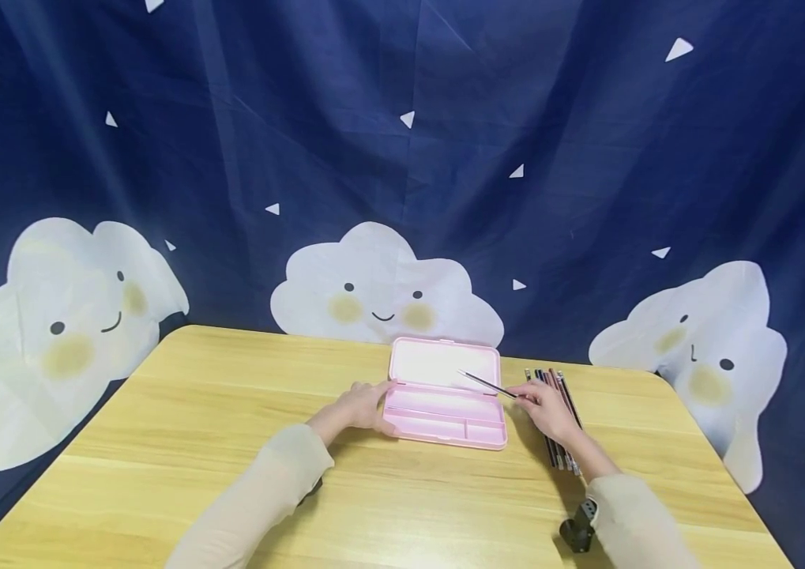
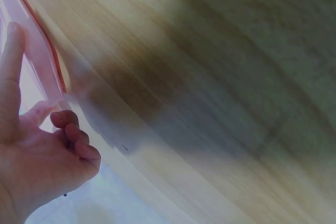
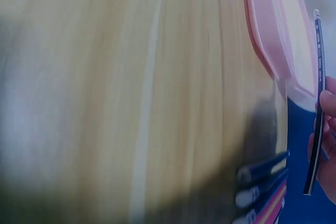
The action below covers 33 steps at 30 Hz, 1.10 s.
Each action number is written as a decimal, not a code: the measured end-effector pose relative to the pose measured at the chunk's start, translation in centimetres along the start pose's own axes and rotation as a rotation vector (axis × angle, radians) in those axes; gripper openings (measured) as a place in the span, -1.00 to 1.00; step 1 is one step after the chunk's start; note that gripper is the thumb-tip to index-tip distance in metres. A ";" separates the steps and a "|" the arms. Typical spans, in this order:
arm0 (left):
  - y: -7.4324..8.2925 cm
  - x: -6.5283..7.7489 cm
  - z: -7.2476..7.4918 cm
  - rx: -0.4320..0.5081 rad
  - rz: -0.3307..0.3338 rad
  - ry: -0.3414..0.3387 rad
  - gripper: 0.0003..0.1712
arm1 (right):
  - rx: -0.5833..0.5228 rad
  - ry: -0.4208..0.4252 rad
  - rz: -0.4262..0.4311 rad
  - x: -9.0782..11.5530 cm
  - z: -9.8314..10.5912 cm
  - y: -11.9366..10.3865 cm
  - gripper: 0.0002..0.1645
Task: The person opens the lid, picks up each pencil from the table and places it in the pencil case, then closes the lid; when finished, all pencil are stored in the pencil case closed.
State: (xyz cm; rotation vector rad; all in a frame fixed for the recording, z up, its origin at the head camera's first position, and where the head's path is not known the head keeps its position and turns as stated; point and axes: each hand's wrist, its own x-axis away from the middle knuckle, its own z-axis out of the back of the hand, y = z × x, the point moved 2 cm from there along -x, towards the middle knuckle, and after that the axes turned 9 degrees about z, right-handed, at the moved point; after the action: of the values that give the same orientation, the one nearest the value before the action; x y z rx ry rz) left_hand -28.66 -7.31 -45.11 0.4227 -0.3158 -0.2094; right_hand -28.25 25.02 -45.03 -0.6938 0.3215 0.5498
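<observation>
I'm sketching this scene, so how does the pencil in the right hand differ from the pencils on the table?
The held pencil is raised in the right hand; the grouped pencils lie on the table. The held pencil is alone, mainly dark; the grouped pencils include a pinkish one. All are slender.

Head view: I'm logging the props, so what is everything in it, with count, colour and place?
Pencil case: one, pink, lying open on the table
Held pencil: one, dark, in the right hand
Other pencils: several, mostly dark, right of the case
Table: one, light wood, below
Backdrop: one, dark blue, behind
Clouds: three, white, on backdrop
Triangles: several, white, on backdrop
Wrist device: one, black, right wrist
Sleeves: two, beige, on forearms
Left hand: one, bare, holding case's left edge
Right hand: one, bare, over pencils
</observation>
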 end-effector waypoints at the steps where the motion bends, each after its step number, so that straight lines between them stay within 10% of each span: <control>1: 0.0 0.0 0.0 0.001 0.001 -0.001 0.10 | -0.002 -0.001 0.007 -0.1 -0.2 -0.2 -0.78; 33: -0.2 -0.3 -0.1 -0.022 -0.001 0.004 0.14 | -0.101 -0.200 0.087 -3.2 -6.5 -4.6 -0.78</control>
State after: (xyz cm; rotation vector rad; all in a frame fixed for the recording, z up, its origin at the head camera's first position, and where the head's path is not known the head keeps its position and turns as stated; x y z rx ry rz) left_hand -28.93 -7.35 -45.37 0.4020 -0.3088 -0.2125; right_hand -28.86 16.43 -45.95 -0.7176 0.1377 0.7168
